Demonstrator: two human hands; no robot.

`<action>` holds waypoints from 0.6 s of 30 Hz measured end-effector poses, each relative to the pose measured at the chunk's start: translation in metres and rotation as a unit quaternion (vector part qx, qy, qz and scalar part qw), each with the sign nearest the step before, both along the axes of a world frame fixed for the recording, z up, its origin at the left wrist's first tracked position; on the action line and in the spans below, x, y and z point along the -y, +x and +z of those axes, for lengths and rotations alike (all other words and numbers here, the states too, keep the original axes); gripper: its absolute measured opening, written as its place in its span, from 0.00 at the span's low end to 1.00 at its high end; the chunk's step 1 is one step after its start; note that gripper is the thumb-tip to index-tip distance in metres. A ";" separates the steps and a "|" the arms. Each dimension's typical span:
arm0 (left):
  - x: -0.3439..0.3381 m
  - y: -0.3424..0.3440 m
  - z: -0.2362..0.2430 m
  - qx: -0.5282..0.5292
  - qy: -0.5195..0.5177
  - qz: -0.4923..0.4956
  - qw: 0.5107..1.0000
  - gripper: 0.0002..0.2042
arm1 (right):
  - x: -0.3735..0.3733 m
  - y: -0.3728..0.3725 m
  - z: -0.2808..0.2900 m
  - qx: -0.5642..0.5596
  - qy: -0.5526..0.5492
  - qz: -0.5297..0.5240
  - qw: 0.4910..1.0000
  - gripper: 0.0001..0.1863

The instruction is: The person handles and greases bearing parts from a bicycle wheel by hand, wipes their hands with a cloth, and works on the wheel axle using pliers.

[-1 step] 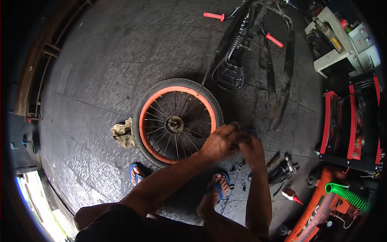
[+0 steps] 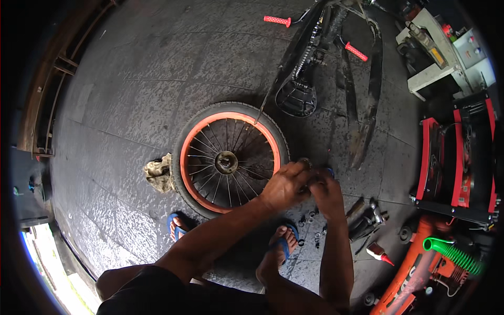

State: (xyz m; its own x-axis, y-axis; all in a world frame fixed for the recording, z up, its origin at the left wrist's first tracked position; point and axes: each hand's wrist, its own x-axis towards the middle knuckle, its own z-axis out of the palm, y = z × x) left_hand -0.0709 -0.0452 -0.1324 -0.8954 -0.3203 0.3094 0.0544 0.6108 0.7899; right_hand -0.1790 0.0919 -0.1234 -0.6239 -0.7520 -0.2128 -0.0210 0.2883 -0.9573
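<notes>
Both of my hands meet just past the right edge of a bicycle wheel (image 2: 182,178) with an orange rim and black tyre, which lies flat on the floor. My left hand (image 2: 286,185) has its fingers curled, a small dark part hardly showing at their tips. Against it my right hand (image 2: 326,197) is closed too, fingertips touching the same spot. What they grip is too small and shaded to name. A bit of blue shows just beyond the right fingers. At the wheel's centre the hub (image 2: 227,163) looks greasy, with spokes around it.
Small metal parts (image 2: 310,217) lie by my right foot, near hand tools (image 2: 374,215) and a red-tipped white bottle (image 2: 378,252). A bike frame (image 2: 346,79) with red grips lies ahead. Right stand a red-black tool rack (image 2: 462,157) and orange compressor (image 2: 407,278). A rag (image 2: 159,173) touches the tyre.
</notes>
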 end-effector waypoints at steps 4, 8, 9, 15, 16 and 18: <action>-0.009 -0.006 0.003 -0.021 0.015 0.008 1.000 0.26 | -0.002 -0.002 0.010 -0.024 0.031 -0.022 0.999 0.17; -0.012 -0.009 0.001 0.010 0.024 0.026 0.999 0.24 | -0.002 -0.001 0.022 -0.165 0.056 -0.012 0.985 0.17; -0.012 -0.009 0.002 0.013 0.028 0.030 0.999 0.23 | -0.003 -0.001 0.021 -0.166 0.056 -0.013 0.984 0.17; -0.017 -0.011 0.008 0.035 0.064 0.051 0.996 0.21 | -0.012 0.002 0.016 -0.326 0.087 -0.051 0.940 0.18; -0.017 -0.011 0.007 0.035 0.063 0.053 0.996 0.21 | -0.011 0.004 0.017 -0.315 0.066 -0.082 0.943 0.18; -0.017 -0.009 0.003 0.047 0.080 0.064 0.994 0.20 | -0.010 0.008 0.019 -0.304 0.044 -0.114 0.945 0.18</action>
State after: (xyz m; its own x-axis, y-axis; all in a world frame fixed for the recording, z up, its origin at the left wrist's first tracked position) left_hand -0.0802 -0.0283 -0.1292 -0.8662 -0.4722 0.1632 -0.0940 0.4748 0.8751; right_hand -0.1714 0.1017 -0.1047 -0.7944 -0.5798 0.1807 -0.4866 0.4296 -0.7607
